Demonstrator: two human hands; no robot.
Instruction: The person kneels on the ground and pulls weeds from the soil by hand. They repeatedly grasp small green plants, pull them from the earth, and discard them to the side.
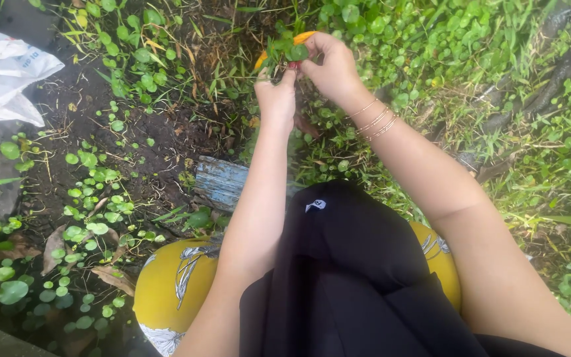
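Both my arms reach forward over the ground to a patch of small round-leaved green plants. My left hand pinches the plant stems from below, fingers closed. My right hand, with thin bangles on the wrist, is closed around the same bunch of leaves and an orange-handled tool that is mostly hidden behind the leaves and fingers. The two hands touch each other at the fingertips.
Dark bare soil with scattered round-leaved seedlings lies to the left. A white plastic bag sits at the far left. A weathered blue-grey board lies near my knees. Dense green ground cover fills the right side.
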